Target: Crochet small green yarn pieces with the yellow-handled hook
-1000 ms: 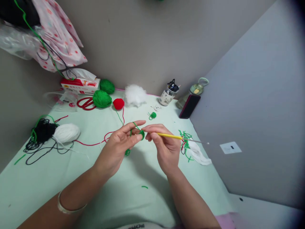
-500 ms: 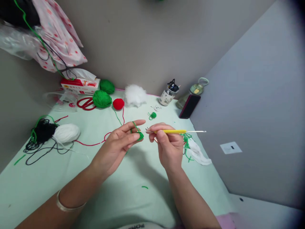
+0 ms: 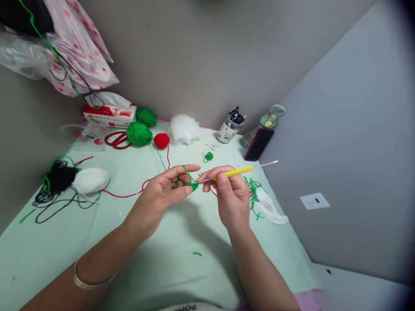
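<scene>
My left hand pinches a small green crochet piece between thumb and fingers. Green yarn runs over its raised index finger down to the piece. My right hand grips a crochet hook by its yellow handle, with a thin metal shaft at each end. The hook's left end meets the green piece; its exact place in the stitches is too small to make out. Part of another thin metal tool, perhaps scissors, shows beneath my right fingers.
Green yarn balls, a red ball, red-handled scissors and white stuffing lie at the back. White yarn and black yarn are left. A jar, a phone and yarn scraps are right.
The hook has tilted, its right end rising and its left end dipping slightly toward the green piece. My left thumb and the piece have shifted a little right and down.
</scene>
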Tool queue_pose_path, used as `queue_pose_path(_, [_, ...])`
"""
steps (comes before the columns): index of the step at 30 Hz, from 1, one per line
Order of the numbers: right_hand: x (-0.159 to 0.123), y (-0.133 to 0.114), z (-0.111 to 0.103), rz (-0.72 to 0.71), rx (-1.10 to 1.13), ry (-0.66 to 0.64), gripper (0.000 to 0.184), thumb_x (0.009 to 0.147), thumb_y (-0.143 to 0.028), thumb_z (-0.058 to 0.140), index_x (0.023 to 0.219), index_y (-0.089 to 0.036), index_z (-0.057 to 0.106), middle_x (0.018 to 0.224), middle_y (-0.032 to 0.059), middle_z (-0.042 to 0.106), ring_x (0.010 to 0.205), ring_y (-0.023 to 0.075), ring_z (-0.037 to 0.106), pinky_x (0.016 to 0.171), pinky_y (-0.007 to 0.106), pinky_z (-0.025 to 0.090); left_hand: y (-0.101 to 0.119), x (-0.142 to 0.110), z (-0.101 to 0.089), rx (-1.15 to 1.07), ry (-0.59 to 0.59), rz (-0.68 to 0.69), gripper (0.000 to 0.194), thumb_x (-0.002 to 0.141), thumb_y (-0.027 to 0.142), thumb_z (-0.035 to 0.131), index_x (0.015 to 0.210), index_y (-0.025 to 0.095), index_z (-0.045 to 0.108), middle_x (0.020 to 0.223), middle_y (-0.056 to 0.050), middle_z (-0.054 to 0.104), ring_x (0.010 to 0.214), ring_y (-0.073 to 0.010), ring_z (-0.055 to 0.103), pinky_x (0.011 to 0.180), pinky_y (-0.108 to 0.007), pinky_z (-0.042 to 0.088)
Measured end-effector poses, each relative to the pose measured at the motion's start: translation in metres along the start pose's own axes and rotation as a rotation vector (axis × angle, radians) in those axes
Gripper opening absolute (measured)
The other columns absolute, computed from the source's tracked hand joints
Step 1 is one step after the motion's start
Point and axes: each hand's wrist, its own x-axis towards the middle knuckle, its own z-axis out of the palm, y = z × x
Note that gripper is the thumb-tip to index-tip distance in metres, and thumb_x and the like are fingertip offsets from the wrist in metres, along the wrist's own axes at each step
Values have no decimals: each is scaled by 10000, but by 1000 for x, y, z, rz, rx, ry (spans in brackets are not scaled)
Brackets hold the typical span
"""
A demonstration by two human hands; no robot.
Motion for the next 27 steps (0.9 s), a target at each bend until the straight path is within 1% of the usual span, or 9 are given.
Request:
queue_pose_path(3, [-5,-4,-1,-174,-231,-52,191,1055,-245,533,993,-228,712,944,40,764,748,145,687,688,306,576,-2,-1,0,124,38,55,324,866,293,799,1187,332,801,910,-6,612,884,-176,521,821,-284,421])
queue_pose_path(7, [-9,-2,0,-576,-655,-133,179,1037,-144,513,1104,-215,663,948,67,766,853,187,721,711,335,583,-5,-3,5,256,164,140,340,856,230,802,1184,322,796,889,16,611,809,-148,498,831,-275,419])
queue_pose_path(11, [-13,5,3,-800,-1010,-84,256,993,-90,573,1155,-254,683,1027,60,769,851,177,726,697,314,605,-8,-3,8,6,102,66,485,840,270,835,1312,319,733,883,25,622,760,-114,504,763,-235,442])
queue_pose_path(14, [-12,3,4,-732,-893,-42,286,990,-101,596,1179,-284,709,1054,57,763,885,185,730,722,324,628,-6,0,5,-251,-34,-145,465,839,324,844,1287,237,754,652,72,493,566,-69,352,695,-209,451])
queue_pose_path(16, [-10,0,3,-567,-620,14,238,1011,-136,576,1132,-269,732,995,54,764,847,187,725,704,338,625,-3,2,2,-337,-64,-214,400,846,273,833,1236,199,782,550,116,343,514,-59,216,754,-218,484])
queue_pose_path(18, [-6,-3,2,-384,-335,34,206,1031,-183,558,1052,-250,752,929,46,757,742,168,696,638,327,601,0,4,1,-353,-49,-199,382,856,222,816,1236,211,784,546,124,341,507,-54,188,846,-246,502])
queue_pose_path(22, [0,-2,3,-230,-153,-34,178,1026,-272,603,988,-238,773,938,60,767,807,183,706,628,317,584,0,2,3,-252,-53,-116,401,827,230,842,1223,259,789,791,44,631,593,-52,401,826,-212,481])
queue_pose_path(24, [-1,0,4,-243,-212,-47,172,1027,-260,603,1020,-248,775,959,58,780,868,191,721,685,328,602,-2,0,6,-201,-30,-80,389,826,258,852,1211,270,796,905,10,681,749,-82,528,808,-192,464])
queue_pose_path(27, [-7,4,6,-333,-373,-41,204,1029,-194,585,1101,-272,759,995,48,778,861,181,730,737,343,622,-5,-1,10,-178,38,-34,400,816,276,872,1210,283,798,917,6,688,843,-99,575,783,-174,451])
